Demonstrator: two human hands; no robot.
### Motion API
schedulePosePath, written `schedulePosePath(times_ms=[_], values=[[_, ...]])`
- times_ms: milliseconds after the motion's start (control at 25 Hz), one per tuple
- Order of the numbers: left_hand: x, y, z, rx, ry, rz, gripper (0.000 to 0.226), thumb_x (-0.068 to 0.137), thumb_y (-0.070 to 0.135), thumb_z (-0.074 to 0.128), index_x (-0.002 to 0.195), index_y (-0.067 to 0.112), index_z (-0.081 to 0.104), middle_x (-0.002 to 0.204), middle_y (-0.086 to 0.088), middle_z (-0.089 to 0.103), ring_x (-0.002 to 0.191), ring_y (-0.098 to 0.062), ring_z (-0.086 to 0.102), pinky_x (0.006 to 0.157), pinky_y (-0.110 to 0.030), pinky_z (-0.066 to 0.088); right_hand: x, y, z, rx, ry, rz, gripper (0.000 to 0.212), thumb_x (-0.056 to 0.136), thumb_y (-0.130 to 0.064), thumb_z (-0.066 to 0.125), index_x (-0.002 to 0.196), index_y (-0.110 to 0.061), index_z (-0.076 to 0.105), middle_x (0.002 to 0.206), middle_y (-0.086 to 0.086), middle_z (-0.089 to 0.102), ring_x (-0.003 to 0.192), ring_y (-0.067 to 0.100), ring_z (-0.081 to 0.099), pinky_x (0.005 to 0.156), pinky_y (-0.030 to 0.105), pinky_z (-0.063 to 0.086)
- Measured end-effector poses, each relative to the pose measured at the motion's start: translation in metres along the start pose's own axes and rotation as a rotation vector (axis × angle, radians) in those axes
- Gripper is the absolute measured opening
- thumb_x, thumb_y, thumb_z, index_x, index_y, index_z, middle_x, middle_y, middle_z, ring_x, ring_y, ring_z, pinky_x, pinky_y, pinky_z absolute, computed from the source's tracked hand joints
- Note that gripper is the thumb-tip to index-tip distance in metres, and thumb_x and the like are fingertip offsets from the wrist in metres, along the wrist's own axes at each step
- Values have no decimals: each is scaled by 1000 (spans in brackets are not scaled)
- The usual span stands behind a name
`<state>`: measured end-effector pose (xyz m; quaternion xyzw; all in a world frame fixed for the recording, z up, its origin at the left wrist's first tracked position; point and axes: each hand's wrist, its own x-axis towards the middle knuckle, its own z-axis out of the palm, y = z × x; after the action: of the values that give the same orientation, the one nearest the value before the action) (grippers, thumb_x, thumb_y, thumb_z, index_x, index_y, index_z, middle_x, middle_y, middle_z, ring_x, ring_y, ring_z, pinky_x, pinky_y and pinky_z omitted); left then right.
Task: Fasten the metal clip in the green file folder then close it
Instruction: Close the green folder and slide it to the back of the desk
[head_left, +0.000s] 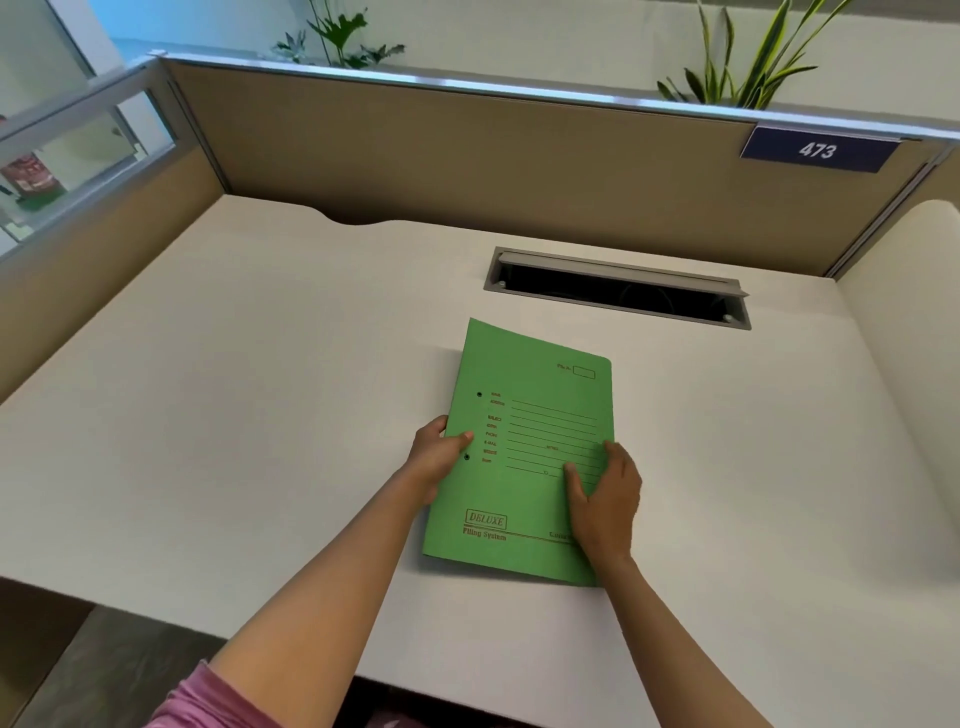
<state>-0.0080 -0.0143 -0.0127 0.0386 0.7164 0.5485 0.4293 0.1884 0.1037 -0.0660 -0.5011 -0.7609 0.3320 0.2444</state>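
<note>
Closed green folder (524, 452) on white cubicle desk (260, 415), both hands touching.

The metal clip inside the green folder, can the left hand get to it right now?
Probably not: the green folder lies closed, cover hiding the clip, and the left hand grips its spine edge while the right hand presses the cover.

Closed green folder (519, 447) hides its metal clip; small cover print is illegible; right hand (605, 499) covers the lower-right lettering.
</note>
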Motion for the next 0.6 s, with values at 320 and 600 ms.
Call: schedulePosePath(times_ms=[320, 600], values=[[18, 22, -43, -67, 9, 11, 28, 96, 11, 57, 124, 12, 62, 113, -12, 73, 99, -32, 72, 90, -51, 57, 24, -29, 4, 365, -166, 242, 45, 92, -29, 64, 132, -16, 49, 122, 10, 66, 93, 18, 64, 76, 24, 49], [59, 59, -93, -63, 18, 25, 27, 98, 10, 55, 124, 11, 60, 114, -13, 71, 99, -32, 70, 89, -49, 57, 31, -70, 39, 533, -291, 288, 46, 88, -24, 69, 130, -22, 50, 116, 3, 70, 93, 12, 70, 69, 24, 52]])
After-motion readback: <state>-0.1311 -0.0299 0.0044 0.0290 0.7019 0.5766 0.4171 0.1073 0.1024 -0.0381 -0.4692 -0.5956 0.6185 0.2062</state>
